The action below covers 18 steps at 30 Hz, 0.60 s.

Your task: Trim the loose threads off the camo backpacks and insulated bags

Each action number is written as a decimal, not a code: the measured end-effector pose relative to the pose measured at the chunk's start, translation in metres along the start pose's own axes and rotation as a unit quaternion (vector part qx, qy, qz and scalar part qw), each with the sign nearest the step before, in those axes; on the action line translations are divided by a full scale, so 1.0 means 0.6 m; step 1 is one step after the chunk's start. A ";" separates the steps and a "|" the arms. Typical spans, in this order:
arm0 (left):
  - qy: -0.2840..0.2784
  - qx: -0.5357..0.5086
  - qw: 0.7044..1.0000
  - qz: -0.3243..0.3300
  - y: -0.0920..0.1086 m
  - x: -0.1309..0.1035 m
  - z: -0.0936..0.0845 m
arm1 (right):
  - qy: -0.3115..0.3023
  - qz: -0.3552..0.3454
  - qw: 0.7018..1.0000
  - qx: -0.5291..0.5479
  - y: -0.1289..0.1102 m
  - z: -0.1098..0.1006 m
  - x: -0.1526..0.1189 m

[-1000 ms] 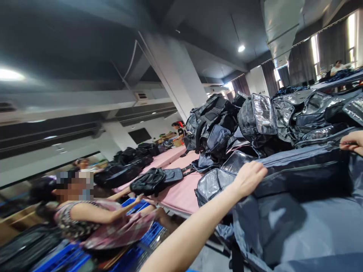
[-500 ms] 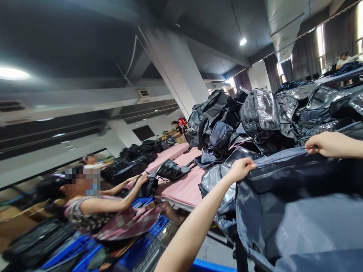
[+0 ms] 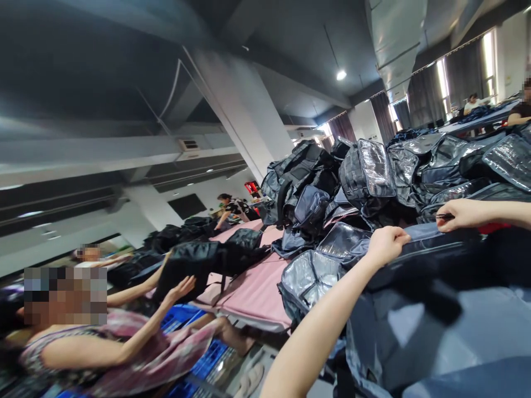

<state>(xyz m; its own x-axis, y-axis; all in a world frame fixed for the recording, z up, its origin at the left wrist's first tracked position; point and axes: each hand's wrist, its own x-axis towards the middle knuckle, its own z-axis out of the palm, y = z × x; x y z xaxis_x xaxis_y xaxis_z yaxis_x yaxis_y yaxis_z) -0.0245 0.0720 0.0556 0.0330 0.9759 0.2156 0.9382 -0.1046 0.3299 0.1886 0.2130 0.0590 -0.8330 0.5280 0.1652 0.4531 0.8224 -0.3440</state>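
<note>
Shifted inward along the rim (image 3: pixel 427 231) of the open bag (image 3: pixel 477 342), the left hand (image 3: pixel 388 245) pinches it, while the right hand (image 3: pixel 459 214) clasps a small dark object (image 3: pixel 445 216) alongside.

- Left forearm (image 3: pixel 323 326), bare, slants up rightward from below
- Left hand (image 3: pixel 389 245) pinching, fingers bent
- Right forearm (image 3: pixel 504 212) nearly level
- Right hand (image 3: pixel 458 214) curled, fingers tucked inward

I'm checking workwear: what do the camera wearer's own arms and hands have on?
The left hand and right hand are ungloved, with no ring or watch visible. No sleeve shows on the left forearm or right forearm.
</note>
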 end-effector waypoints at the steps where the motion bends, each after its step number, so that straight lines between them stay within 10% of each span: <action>1: -0.008 -0.008 1.000 -0.021 -0.002 0.005 0.000 | 0.028 0.006 0.999 -0.014 -0.001 0.004 -0.006; 7: -0.022 -0.026 0.998 -0.049 -0.009 0.013 -0.009 | 0.188 -0.063 0.974 -0.112 -0.014 0.032 -0.040; 12: -0.025 -0.031 0.998 -0.049 -0.008 0.013 -0.007 | 0.332 -0.301 0.846 -0.288 -0.027 0.030 -0.049; 18: -0.025 -0.035 0.998 -0.042 -0.012 0.014 -0.006 | 0.330 -0.338 0.817 -0.332 -0.039 0.020 -0.056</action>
<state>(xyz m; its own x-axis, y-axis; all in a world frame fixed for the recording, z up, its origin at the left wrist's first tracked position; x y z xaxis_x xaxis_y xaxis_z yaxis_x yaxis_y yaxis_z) -0.0321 0.0805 0.0587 -0.0255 0.9900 0.1384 0.9124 -0.0336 0.4080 0.2022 0.1734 0.0503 -0.7104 -0.2742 0.6482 0.2161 0.7915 0.5717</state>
